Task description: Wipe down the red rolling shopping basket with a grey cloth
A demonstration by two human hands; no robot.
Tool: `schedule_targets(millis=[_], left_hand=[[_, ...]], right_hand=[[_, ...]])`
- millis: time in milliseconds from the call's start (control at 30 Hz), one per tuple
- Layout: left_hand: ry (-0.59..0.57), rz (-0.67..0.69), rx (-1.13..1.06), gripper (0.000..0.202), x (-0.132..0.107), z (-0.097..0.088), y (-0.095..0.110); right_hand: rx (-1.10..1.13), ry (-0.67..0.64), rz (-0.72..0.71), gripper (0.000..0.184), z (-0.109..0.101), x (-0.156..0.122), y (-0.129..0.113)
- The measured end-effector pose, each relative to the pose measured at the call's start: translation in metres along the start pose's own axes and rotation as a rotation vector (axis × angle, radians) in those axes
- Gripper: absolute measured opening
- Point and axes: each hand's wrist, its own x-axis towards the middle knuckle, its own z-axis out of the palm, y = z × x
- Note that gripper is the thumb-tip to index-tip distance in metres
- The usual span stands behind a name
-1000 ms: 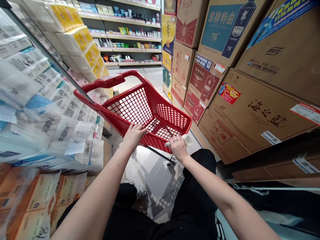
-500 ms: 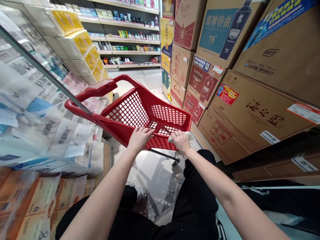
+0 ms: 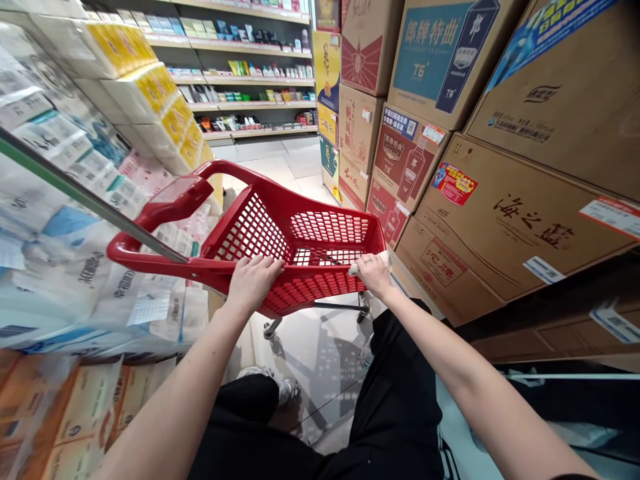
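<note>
A red plastic shopping cart (image 3: 315,271) stands sideways before me, its basket holding little that I can make out. My left hand (image 3: 253,279) is curled over the near rim of the basket, close to its middle. Farther right, toward the basket's end corner, my right hand (image 3: 375,274) grips the same rim. A crumpled pale cloth or wipe (image 3: 386,259) shows between the right fingers and the red plastic. The cart's handle (image 3: 175,199) points left, against a slanting metal pole (image 3: 95,198).
Stacked cardboard boxes (image 3: 525,200) line the right side. Wrapped tissue packs (image 3: 165,93) and bagged paper goods (image 3: 105,267) crowd the left. Shelves of small products (image 3: 250,80) stand at the back, beyond a tiled floor (image 3: 285,160). My legs and shoes are below the cart.
The cart has swung so its near rim lies more level across my view, with its handle end shifted left and nearer. My left hand has moved left, my right hand slightly right.
</note>
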Motion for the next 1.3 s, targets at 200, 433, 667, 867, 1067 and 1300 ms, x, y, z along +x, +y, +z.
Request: schedule_targets(millis=[200, 433, 667, 867, 1067, 1300], left_hand=[[0.014, -0.007, -0.03, 0.032, -0.002, -0.009, 0.022], [0.0, 0.084, -0.072, 0.033, -0.009, -0.019, 0.011], [0.027, -0.056, 0.023, 0.032, -0.025, -0.034, -0.021], [-0.036, -0.017, 0.089, 0.029, -0.023, -0.039, -0.016], [-0.013, -0.05, 0.107, 0.033, -0.023, -0.043, 0.0], [-0.005, -0.067, 0.099, 0.032, -0.026, -0.049, 0.007]], right_hand=[[0.022, 0.051, -0.004, 0.017, 0.0, 0.032, -0.069], [0.033, 0.013, -0.054, 0.017, -0.008, 0.015, -0.042], [-0.034, -0.036, 0.091, 0.015, -0.008, -0.004, 0.004], [-0.005, -0.018, 0.094, 0.015, -0.009, 0.01, -0.021], [0.063, -0.003, -0.037, 0.018, -0.014, 0.042, -0.079], [0.081, -0.022, -0.155, 0.019, -0.019, 0.03, -0.053]])
